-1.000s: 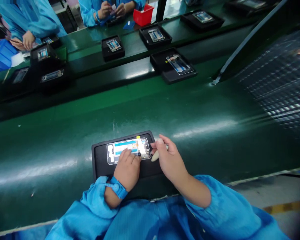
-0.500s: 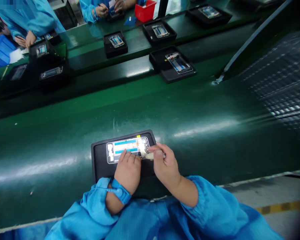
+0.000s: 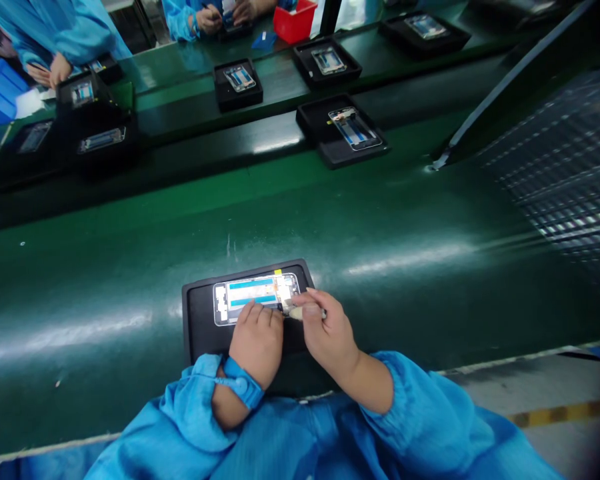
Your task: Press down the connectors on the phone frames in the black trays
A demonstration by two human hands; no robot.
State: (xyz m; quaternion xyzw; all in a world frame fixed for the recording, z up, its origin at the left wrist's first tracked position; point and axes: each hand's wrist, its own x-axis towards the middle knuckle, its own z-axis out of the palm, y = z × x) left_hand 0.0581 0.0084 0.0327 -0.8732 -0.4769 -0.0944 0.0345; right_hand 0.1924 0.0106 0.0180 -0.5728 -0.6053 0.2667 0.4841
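Observation:
A phone frame (image 3: pixel 253 295) with blue strips lies in a black tray (image 3: pixel 200 320) on the green conveyor belt (image 3: pixel 130 267) just in front of me. My left hand (image 3: pixel 256 343), a blue strap on its wrist, rests on the tray with fingers pressed onto the frame's near edge. My right hand (image 3: pixel 327 330) pinches a small pale stick-like tool (image 3: pixel 300 312), whose tip touches the frame's right end.
More black trays with phone frames (image 3: pixel 343 133) (image 3: pixel 238 83) (image 3: pixel 329 61) sit on the far belts. A red bin (image 3: pixel 294 21) stands at the back. Other people in blue coats (image 3: pixel 55 40) work across the line. A dark slanted panel (image 3: pixel 555 133) rises at right.
My right hand has moved left and turned the pale tool so its tip now meets the frame's right end. My left hand has stayed pressed on the frame.

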